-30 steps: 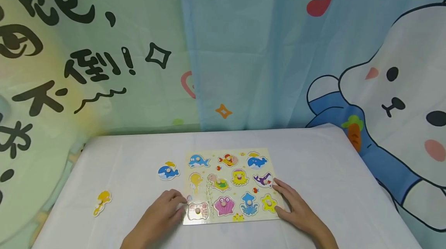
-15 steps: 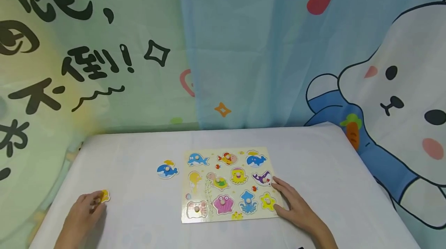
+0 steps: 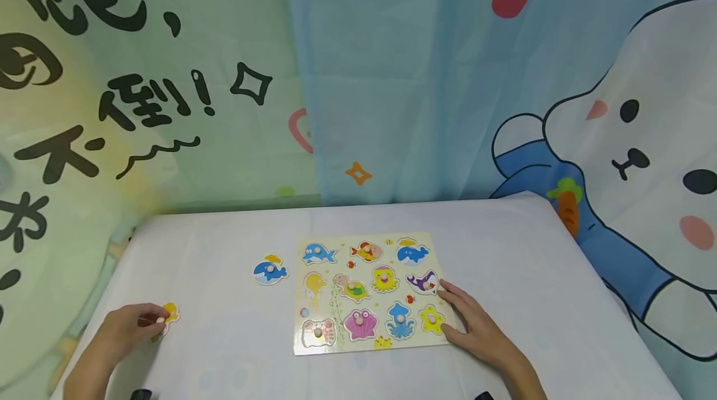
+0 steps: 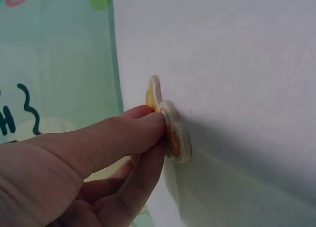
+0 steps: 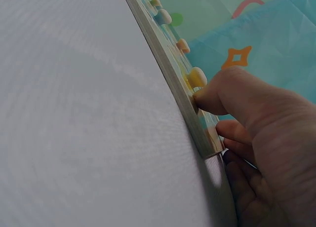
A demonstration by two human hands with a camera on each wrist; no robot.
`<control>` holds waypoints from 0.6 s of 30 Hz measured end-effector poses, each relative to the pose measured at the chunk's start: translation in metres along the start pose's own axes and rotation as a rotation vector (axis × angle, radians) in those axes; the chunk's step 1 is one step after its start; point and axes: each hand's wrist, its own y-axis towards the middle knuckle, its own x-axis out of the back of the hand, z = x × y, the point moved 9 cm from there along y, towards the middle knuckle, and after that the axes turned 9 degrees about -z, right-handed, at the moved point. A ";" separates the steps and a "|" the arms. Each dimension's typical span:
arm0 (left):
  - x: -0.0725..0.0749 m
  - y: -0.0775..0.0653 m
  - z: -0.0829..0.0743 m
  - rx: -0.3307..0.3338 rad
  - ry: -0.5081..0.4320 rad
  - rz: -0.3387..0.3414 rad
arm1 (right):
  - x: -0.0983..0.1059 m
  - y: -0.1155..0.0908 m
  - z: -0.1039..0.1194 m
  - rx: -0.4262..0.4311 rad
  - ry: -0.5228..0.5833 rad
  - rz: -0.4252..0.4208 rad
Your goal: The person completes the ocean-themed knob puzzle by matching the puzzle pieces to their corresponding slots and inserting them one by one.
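In the head view, my left hand is at the left of the table. It pinches a yellow seahorse puzzle piece between thumb and fingers. The left wrist view shows the seahorse piece tilted on edge near the white cloth, its knob hidden by the fingertips. A cream peg puzzle board with sea-animal pieces lies at the centre. My right hand rests on its right edge with fingers spread. In the right wrist view, the thumb touches the board's top beside a yellow piece's knob.
A blue whale piece lies on the white tablecloth, left of the board. The board's seahorse space shows no knob. Dark objects peek in at the bottom edge. A printed curtain hangs behind the table.
My left hand has moved left from the board's lower-left corner to the seahorse piece, now pinched and tilted. My right hand has stayed at the board's right edge.
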 end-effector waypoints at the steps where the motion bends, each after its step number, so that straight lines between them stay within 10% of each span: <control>1: -0.001 0.000 0.001 0.016 -0.001 0.005 | 0.000 0.000 0.000 0.000 0.001 0.000; 18: -0.005 -0.005 -0.008 0.000 0.059 -0.023 | -0.001 0.000 -0.001 -0.002 0.012 0.006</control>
